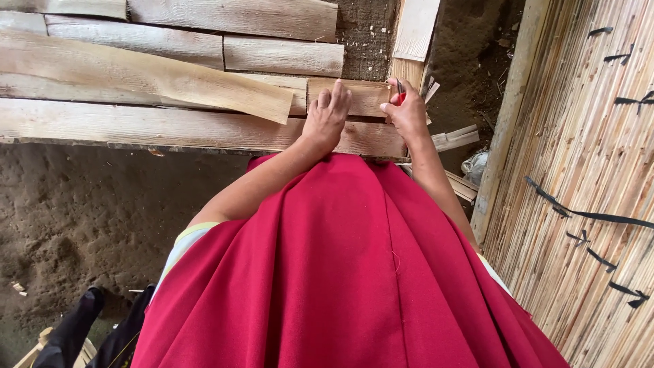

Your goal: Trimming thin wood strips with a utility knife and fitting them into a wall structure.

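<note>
My left hand (328, 113) lies flat, fingers spread, on a short wooden board (361, 99) at the right end of a stack of rough planks (136, 82). At that board's right end my right hand (407, 109) is closed around a small dark and red tool (400, 91); most of the tool is hidden in the fingers. A red cloth (340, 272) covers my body below the arms.
A reed mat wall (586, 170) with black ties and a wooden post (507, 116) rise at the right. Wood offcuts (455, 138) lie by the post. Bare earth floor (88, 211) spreads at the left, with dark shoes (88, 320) at the bottom left.
</note>
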